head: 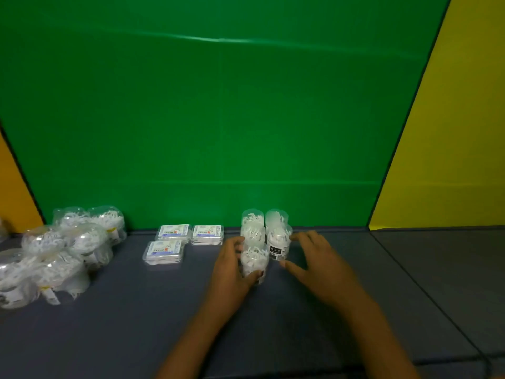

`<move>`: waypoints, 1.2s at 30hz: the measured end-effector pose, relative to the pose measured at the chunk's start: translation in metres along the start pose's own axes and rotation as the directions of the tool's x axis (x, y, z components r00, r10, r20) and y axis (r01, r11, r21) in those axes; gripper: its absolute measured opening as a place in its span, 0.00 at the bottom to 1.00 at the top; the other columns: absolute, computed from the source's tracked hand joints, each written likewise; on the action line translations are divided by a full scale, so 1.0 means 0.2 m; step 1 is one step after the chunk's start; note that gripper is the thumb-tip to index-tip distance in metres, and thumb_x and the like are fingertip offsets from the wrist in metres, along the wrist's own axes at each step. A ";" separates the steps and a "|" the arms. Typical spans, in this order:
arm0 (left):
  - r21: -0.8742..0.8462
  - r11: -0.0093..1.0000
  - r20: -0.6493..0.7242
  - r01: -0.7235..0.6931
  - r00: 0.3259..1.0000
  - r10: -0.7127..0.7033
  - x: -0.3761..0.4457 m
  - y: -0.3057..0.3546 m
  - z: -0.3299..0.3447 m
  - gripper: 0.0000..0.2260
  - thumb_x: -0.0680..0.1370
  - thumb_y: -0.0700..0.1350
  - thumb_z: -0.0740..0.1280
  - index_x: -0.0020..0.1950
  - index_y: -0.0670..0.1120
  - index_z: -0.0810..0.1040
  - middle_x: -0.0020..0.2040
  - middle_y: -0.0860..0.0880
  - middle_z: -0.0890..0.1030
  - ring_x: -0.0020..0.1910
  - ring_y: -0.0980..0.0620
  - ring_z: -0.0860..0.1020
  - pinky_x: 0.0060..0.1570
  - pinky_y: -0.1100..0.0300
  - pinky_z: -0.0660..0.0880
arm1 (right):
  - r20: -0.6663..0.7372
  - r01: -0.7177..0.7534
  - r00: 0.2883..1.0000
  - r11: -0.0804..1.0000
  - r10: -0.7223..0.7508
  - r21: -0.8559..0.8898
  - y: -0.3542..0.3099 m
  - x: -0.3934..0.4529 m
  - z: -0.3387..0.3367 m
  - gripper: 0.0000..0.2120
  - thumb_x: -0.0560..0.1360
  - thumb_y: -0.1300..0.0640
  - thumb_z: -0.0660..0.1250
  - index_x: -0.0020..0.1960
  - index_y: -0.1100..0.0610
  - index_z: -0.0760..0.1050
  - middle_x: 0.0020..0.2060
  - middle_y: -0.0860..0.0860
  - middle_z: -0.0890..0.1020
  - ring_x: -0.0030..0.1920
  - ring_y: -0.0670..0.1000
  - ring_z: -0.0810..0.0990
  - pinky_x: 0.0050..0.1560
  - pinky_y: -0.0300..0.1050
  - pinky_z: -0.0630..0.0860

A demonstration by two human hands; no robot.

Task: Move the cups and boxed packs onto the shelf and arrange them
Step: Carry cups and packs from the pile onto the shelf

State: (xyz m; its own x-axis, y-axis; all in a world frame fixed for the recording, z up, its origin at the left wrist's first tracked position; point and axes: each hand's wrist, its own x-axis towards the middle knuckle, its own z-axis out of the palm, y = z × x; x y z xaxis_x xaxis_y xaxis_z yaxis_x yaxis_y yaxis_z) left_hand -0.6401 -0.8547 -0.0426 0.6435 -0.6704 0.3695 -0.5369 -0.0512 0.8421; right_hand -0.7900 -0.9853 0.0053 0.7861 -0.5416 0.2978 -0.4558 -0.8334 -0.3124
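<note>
Seen from the head camera, the left hand (232,272) curls round the nearest clear cup (254,265), thumb across its front near the base and fingers wrapped behind its left side, so the cup is gripped while it stands upright on the grey shelf (136,324). Just to the right, the right hand (314,258) hovers with fingers spread and relaxed, its fingertips close beside a black-labelled cup (278,246); whether they touch it is unclear because of motion blur. Behind these two stand three more cups, forming a tight cluster of five: a middle-left cup (252,232), a back-left cup (252,216) and a back-right cup (276,216), all upright and pressed against one another, the back pair close to the green back wall (218,105). To the left of the cluster lie three flat boxed packs: two side by side near the wall, the back-left pack (173,231) and the back-right pack (207,234), and a front pack (163,251) just in front of the first. Farther left sits a heap of clear bagged packs (60,250), filled with white pieces and piled loosely together. Yellow side panels (451,132) flank the green wall.
</note>
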 end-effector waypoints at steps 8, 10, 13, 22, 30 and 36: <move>0.088 0.995 -0.018 0.040 0.999 -0.039 -0.02 0.02 0.02 0.31 0.67 0.41 0.78 0.62 0.51 0.65 0.57 0.53 0.74 0.53 0.62 0.75 0.48 0.78 0.68 | 0.004 0.082 0.997 0.995 -0.082 0.052 0.06 0.00 0.01 0.26 0.76 0.40 0.64 0.70 0.48 0.64 0.64 0.47 0.69 0.66 0.48 0.68 0.63 0.44 0.69; 0.177 0.983 -0.004 0.051 0.999 -0.051 -0.04 0.03 -0.03 0.32 0.67 0.45 0.78 0.66 0.49 0.64 0.59 0.54 0.71 0.55 0.58 0.73 0.51 0.77 0.66 | -0.008 0.104 0.995 0.993 -0.104 0.048 0.05 0.01 0.01 0.26 0.76 0.40 0.64 0.69 0.49 0.65 0.63 0.47 0.71 0.64 0.49 0.69 0.62 0.45 0.70; 0.334 0.942 0.021 0.044 0.998 -0.054 -0.08 0.03 -0.18 0.32 0.70 0.52 0.75 0.69 0.49 0.64 0.62 0.54 0.69 0.61 0.57 0.70 0.61 0.65 0.67 | -0.025 0.135 0.991 0.990 -0.134 0.033 0.00 0.02 -0.01 0.25 0.75 0.40 0.65 0.68 0.50 0.66 0.62 0.48 0.71 0.63 0.50 0.70 0.60 0.47 0.71; 0.777 0.630 -0.027 -0.012 0.998 0.051 -0.22 0.10 -0.70 0.26 0.74 0.56 0.69 0.69 0.50 0.67 0.64 0.47 0.72 0.62 0.46 0.72 0.56 0.51 0.74 | -0.028 0.218 0.975 0.975 -0.219 -0.048 -0.32 0.01 -0.01 0.27 0.76 0.37 0.61 0.70 0.47 0.62 0.65 0.47 0.69 0.64 0.49 0.69 0.61 0.47 0.71; 0.849 0.522 -0.123 0.077 0.991 0.053 -0.49 0.12 -1.22 0.25 0.76 0.61 0.63 0.69 0.51 0.67 0.63 0.49 0.73 0.60 0.48 0.72 0.53 0.53 0.74 | -0.032 0.324 0.945 0.944 -0.326 -0.057 -0.86 -0.04 0.08 0.28 0.77 0.35 0.58 0.71 0.50 0.63 0.64 0.48 0.70 0.64 0.51 0.70 0.61 0.47 0.70; 0.832 0.510 -0.264 0.220 0.964 0.014 -0.81 0.08 -1.70 0.25 0.78 0.61 0.58 0.71 0.50 0.65 0.64 0.50 0.71 0.62 0.49 0.71 0.56 0.53 0.73 | -0.029 0.435 0.900 0.900 -0.436 -0.025 -1.39 -0.11 0.20 0.30 0.77 0.32 0.54 0.71 0.49 0.63 0.64 0.48 0.70 0.64 0.50 0.69 0.61 0.46 0.70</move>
State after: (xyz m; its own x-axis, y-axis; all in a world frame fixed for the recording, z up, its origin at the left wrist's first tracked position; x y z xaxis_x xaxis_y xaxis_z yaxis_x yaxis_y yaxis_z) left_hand -0.5676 -0.4949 0.0439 0.7569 -0.4519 0.4722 -0.5859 -0.7892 0.1840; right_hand -0.6634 -0.7369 0.0499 0.8936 -0.1275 0.4303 -0.0788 -0.9885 -0.1292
